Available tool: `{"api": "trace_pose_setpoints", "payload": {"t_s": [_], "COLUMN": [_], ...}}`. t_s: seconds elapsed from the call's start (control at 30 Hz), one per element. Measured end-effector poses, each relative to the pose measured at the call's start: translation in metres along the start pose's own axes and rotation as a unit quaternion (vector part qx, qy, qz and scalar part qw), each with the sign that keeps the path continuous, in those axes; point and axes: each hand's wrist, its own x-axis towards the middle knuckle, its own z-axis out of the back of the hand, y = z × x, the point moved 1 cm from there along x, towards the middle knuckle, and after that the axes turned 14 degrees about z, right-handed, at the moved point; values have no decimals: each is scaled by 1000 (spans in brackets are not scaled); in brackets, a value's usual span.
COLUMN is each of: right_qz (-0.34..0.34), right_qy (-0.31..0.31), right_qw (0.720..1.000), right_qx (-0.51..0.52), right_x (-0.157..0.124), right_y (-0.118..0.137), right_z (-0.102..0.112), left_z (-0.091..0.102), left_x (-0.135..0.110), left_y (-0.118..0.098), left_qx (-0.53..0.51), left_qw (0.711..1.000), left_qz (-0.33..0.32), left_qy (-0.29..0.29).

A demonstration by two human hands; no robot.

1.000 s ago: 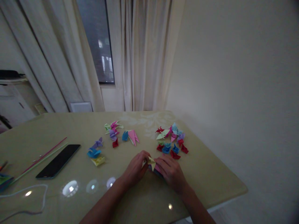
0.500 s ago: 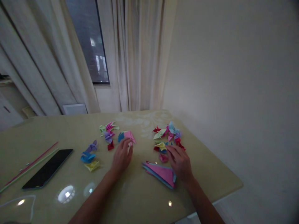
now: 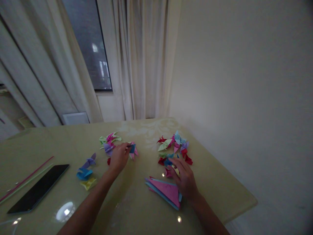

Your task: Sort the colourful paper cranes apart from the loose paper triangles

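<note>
My left hand reaches to the left of centre, its fingertips closed on a blue origami piece. Just behind that piece sits a pink origami piece, partly covered. On the right, my right hand hovers with thumb and fingers apart over a cluster of folded papers. Near its fingertips lie a blue origami piece and a dark pink one. Some yellow paper shows behind the fingers, mostly hidden. Below them rests a stack of pink and blue folded paper.
Several origami cranes fill the back right, more the back left. Purple, blue and yellow pieces line the left, beside a black phone and two thin sticks. A wall borders the table's right side.
My left hand has moved left and grips the blue piece. My right hand's fingers have spread, and the yellow piece now lies lower, beneath them. The view has shifted slightly.
</note>
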Motion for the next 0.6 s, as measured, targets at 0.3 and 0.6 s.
{"api": "trace_pose_setpoints", "payload": {"t_s": [0.3, 0.6], "right_qz": [-61, -233], "right_qy": [77, -142], "right_qw": [968, 955], "right_qx": [229, 114], "right_x": [79, 51], "right_y": [-9, -82], "right_z": [-33, -21], "left_z": [-4, -48], "left_x": [-53, -31], "left_y": [-76, -9], "left_qx": [-320, 116], "left_qw": [937, 993], "left_qz": [-136, 1], "left_qy": [40, 8]}}
